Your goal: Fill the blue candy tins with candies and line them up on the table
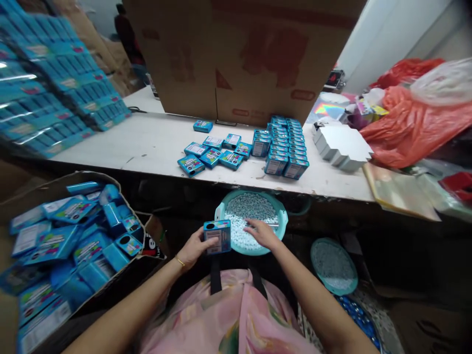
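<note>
My left hand is closed around a small blue box, which stands upright with a dark round hole near its top. Just right of the box is a turquoise basin, full of small white pellets. Over the pellets reaches my right hand, its fingers stretched out and slightly apart at the surface. I make out nothing held in it. A thin pale edge shows among the pellets beside that hand; its kind is unclear.
A carton of loose blue boxes stands at left. On the white table are scattered boxes, stacked boxes and white blocks. Behind rises a large cardboard box. A second basin sits low right.
</note>
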The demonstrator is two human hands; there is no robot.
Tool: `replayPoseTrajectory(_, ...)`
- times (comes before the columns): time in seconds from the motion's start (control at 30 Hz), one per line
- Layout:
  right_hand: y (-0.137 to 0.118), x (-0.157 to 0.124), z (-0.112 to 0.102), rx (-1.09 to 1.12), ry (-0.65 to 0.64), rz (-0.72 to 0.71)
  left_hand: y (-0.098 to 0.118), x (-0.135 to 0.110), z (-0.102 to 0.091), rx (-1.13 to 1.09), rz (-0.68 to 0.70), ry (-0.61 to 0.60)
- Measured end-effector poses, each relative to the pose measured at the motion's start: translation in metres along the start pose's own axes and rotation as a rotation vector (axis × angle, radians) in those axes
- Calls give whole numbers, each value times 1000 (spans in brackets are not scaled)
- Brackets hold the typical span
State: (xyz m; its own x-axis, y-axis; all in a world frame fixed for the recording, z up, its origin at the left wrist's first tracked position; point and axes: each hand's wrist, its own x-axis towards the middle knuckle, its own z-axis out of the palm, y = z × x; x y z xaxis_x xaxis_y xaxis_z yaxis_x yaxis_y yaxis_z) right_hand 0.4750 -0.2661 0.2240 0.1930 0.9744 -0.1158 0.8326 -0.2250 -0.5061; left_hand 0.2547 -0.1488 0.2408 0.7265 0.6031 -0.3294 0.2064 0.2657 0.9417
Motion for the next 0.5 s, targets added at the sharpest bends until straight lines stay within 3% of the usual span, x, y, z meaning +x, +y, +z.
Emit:
replayPoseTrajectory(0.1, 52, 14, 5, -261, 1, 287, -6, 29, -7, -47, 32, 32)
replayPoseTrajectory(0.2, 81, 16, 18, -321, -47, 342, -10, 57, -11, -118, -37, 107)
replayPoseTrajectory(0.27, 87, 14, 24, -339, -81, 359, -15, 70, -13, -167, -90, 165)
replayPoseTrajectory(0.33, 89, 9, 25, -348, -105, 372, -21, 76, -16, -151, -98, 149)
replayPoseTrajectory(0.5, 96, 2, 13, -377, -53, 454, -31, 75, -30, 49, 40, 169)
